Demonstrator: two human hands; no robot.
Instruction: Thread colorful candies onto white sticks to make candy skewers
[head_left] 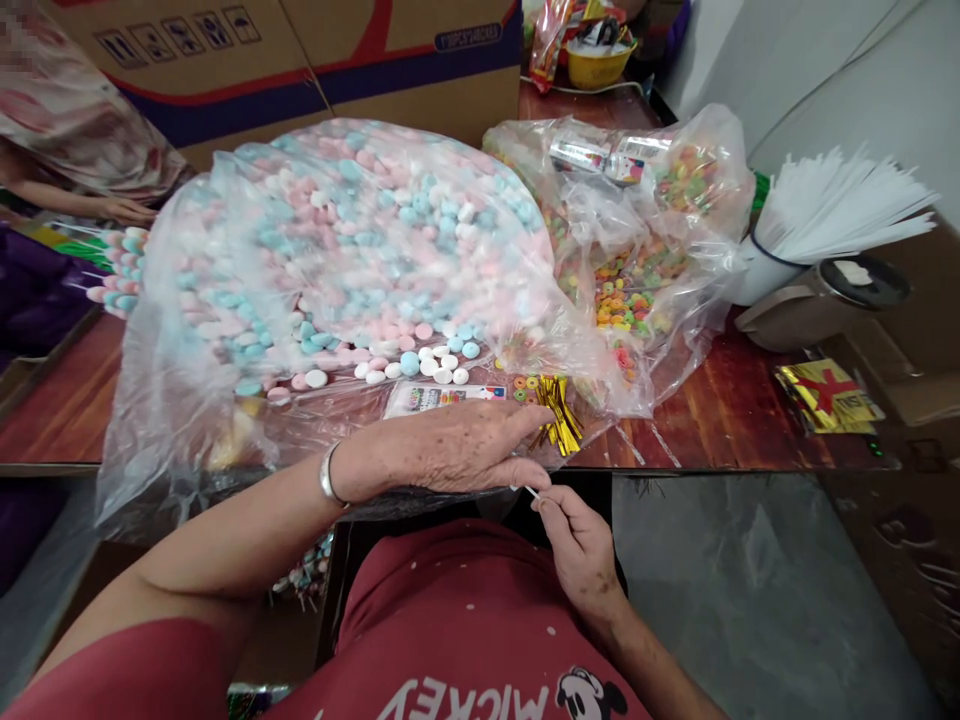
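Your right hand (577,545) pinches a thin white plastic stick (531,491) between thumb and fingertips, close to your body, steadying it. Your left hand (457,450) lies flat, fingers extended and holding nothing, reaching toward the gold foil twist ties (559,412) beside the clear bag of pastel pink, blue and white candies (352,250).

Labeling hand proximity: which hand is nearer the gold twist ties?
Left. The left hand lies flat with its fingertips just beside the gold twist ties. The right hand is lower, pinching a thin white stick.

candy bags (352,250) crowd table, right edge (750,420) seemingly free
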